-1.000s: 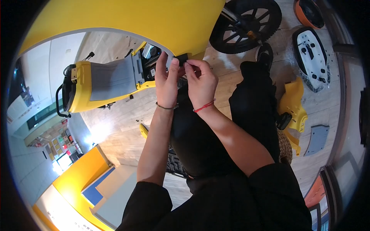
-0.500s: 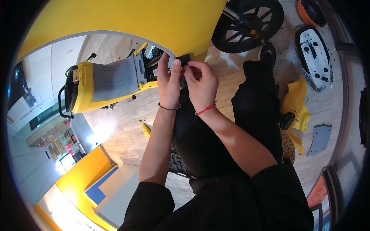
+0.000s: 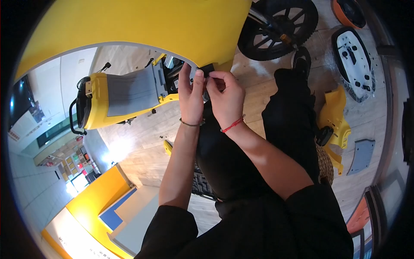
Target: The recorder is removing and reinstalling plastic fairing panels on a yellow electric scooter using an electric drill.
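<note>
A large yellow body panel (image 3: 151, 23) with a grey rim spans the top of the view. At its lower corner is a small black part (image 3: 207, 68). My left hand (image 3: 192, 95) is closed there, thumb upright against the part and fingertips at the rim. Close beside it, my right hand (image 3: 227, 97) pinches at the same black part, its fingertips partly hidden. Behind my hands lies the yellow scooter body (image 3: 95, 103) with a grey surface (image 3: 131, 93) and an open compartment (image 3: 172, 75) holding dark components.
Right: a black spoked wheel (image 3: 278, 30), an orange-and-black shell (image 3: 347, 13), a white-and-black part in plastic (image 3: 353, 60), yellow panels (image 3: 332, 116) and a grey plate (image 3: 361, 155) on the floor (image 3: 250, 73). My black-trousered legs extend below the hands. Lower left, a yellow-and-blue partition (image 3: 95, 190) stands.
The view has shifted slightly, with the scooter body appearing a little lower and further right. Both hands stay at the black part, with only slight movement of the fingers.
</note>
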The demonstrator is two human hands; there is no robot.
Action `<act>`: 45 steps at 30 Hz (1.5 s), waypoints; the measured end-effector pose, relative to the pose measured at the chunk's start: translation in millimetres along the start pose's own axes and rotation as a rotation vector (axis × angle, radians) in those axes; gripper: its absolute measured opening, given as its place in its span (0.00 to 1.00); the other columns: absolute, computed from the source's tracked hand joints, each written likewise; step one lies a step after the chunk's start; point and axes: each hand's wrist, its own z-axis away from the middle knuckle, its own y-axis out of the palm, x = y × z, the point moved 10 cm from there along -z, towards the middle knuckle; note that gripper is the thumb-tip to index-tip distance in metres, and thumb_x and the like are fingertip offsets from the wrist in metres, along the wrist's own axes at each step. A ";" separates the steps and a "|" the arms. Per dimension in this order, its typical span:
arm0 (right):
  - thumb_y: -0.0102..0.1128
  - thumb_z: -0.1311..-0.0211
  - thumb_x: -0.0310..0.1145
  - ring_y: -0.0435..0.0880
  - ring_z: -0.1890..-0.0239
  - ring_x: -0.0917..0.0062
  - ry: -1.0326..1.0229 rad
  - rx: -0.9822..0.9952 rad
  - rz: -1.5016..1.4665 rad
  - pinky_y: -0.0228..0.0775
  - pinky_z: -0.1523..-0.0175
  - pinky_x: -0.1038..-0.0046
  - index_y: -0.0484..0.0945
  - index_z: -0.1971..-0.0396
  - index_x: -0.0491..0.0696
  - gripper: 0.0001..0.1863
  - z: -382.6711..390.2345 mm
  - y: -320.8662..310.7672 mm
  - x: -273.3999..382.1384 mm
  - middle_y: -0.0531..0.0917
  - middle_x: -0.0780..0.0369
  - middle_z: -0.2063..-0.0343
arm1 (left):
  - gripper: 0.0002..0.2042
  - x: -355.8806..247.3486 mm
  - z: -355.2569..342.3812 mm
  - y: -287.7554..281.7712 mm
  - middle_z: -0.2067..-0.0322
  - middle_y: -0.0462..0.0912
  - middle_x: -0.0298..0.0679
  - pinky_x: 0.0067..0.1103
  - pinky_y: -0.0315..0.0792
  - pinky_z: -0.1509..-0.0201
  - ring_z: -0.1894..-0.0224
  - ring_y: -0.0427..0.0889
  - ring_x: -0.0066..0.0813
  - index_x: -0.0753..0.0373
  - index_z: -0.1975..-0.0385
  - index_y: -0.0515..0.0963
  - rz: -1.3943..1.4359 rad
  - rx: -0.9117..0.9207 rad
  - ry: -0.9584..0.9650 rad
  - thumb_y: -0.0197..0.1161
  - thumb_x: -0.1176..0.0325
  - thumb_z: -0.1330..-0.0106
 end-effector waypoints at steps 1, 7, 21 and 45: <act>0.59 0.47 0.26 0.80 0.73 0.70 -0.001 0.004 0.007 0.71 0.66 0.73 0.76 0.68 0.42 0.07 -0.3 0.6 0.5 0.80 0.55 0.73 | 0.30 1.9 -0.3 -0.4 0.40 0.59 0.47 0.19 0.73 0.58 0.58 0.74 0.24 0.72 0.39 0.51 -0.031 0.001 -0.018 0.54 0.62 0.34; 0.59 0.46 0.26 0.80 0.73 0.67 -0.044 -0.020 -0.001 0.71 0.66 0.71 0.76 0.69 0.42 0.06 -2.0 -1.5 3.6 0.79 0.55 0.74 | 0.22 -0.8 2.3 0.1 0.59 0.72 0.35 0.16 0.71 0.61 0.65 0.72 0.18 0.67 0.45 0.61 0.003 -0.048 0.021 0.53 0.62 0.34; 0.59 0.46 0.25 0.81 0.71 0.66 -0.058 -0.057 -0.008 0.71 0.66 0.70 0.76 0.69 0.42 0.05 -1.7 -5.6 2.7 0.79 0.55 0.73 | 0.24 0.8 2.4 0.6 0.66 0.71 0.36 0.19 0.73 0.59 0.65 0.72 0.20 0.68 0.44 0.58 0.033 -0.049 0.005 0.53 0.62 0.34; 0.61 0.48 0.26 0.81 0.73 0.71 -0.001 -0.095 -0.058 0.72 0.68 0.72 0.78 0.70 0.42 0.05 -4.3 -6.5 -9.1 0.81 0.56 0.75 | 0.22 1.3 2.4 1.6 0.63 0.70 0.36 0.22 0.74 0.57 0.63 0.72 0.20 0.67 0.44 0.59 0.016 -0.041 0.003 0.52 0.62 0.33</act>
